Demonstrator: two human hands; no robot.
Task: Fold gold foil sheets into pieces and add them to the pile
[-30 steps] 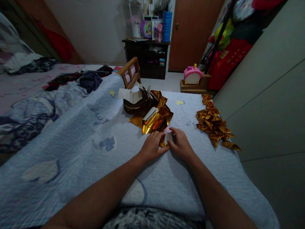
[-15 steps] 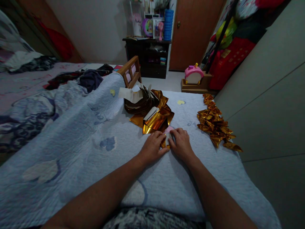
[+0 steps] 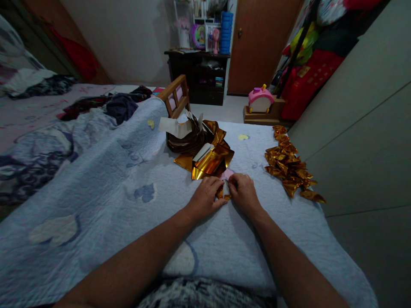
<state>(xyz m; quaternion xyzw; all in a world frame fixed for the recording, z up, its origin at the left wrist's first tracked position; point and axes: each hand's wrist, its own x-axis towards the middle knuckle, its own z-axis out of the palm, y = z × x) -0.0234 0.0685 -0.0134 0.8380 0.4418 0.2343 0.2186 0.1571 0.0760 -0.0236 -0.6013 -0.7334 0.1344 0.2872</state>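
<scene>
Between my hands, on the blue quilt (image 3: 154,239), lies a small folded piece of gold foil paper (image 3: 226,191), its pale back showing. My left hand (image 3: 207,194) holds its left side, fingers at the upper edge and thumb at the lower. At the right edge, my right hand (image 3: 243,190) pinches the paper with curled fingers. Just beyond my hands is a loose heap of gold foil sheets (image 3: 215,160), next to a curled stack of paper sheets (image 3: 186,139). Over to the right lies a pile of folded gold foil pieces (image 3: 289,164).
A wooden bed rail (image 3: 176,97) rises behind the stack. Rumpled clothes (image 3: 120,107) lie on the left. A pale cabinet (image 3: 366,141) stands close on the right. Further back are a dark shelf unit (image 3: 199,77), a pink toy (image 3: 260,100) and a brown door (image 3: 260,47).
My right hand's fingers have curled in and shifted slightly, leaving more of the paper's pale side in view. The left hand has stayed nearly still on the paper.
</scene>
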